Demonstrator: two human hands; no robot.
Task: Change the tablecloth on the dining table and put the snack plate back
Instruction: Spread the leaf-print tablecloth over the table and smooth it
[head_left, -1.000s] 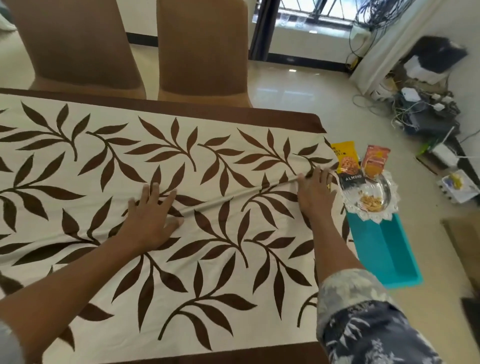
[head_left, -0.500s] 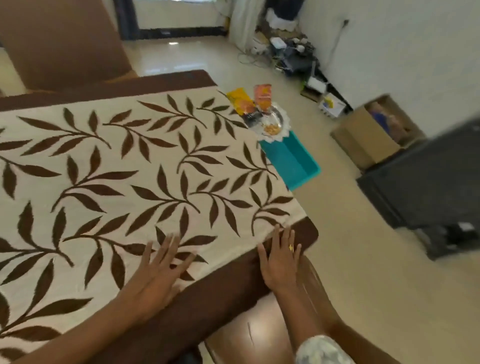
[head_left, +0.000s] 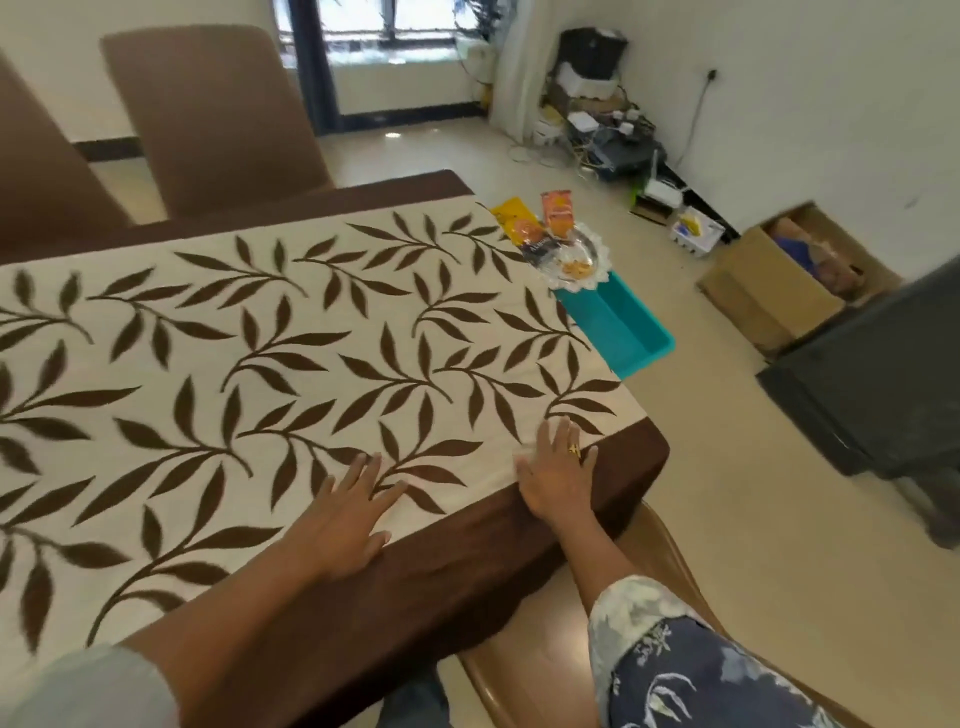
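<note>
A cream tablecloth (head_left: 322, 358) with brown leaf sprigs and a brown border covers the dining table. My left hand (head_left: 345, 512) lies flat on it near the front edge, fingers spread. My right hand (head_left: 558, 470), wearing a ring, presses flat on the cloth at the front right corner, where cream meets the brown border. The snack plate (head_left: 576, 260), white-edged with a glass dish of nuts and three snack packets, sits on a teal tray (head_left: 631, 332) just past the table's right edge. Neither hand holds anything.
Two brown-covered chairs (head_left: 218, 119) stand behind the table. A wooden chair seat (head_left: 545, 654) is below the front right corner. On the floor to the right are a cardboard box (head_left: 769, 291), a dark cabinet (head_left: 883, 379) and tangled cables with devices (head_left: 608, 140) by the wall.
Both hands slid from mid-table to the near right edge a second ago. Since half a second ago they moved slightly up onto the cream part, and the view tilted up.
</note>
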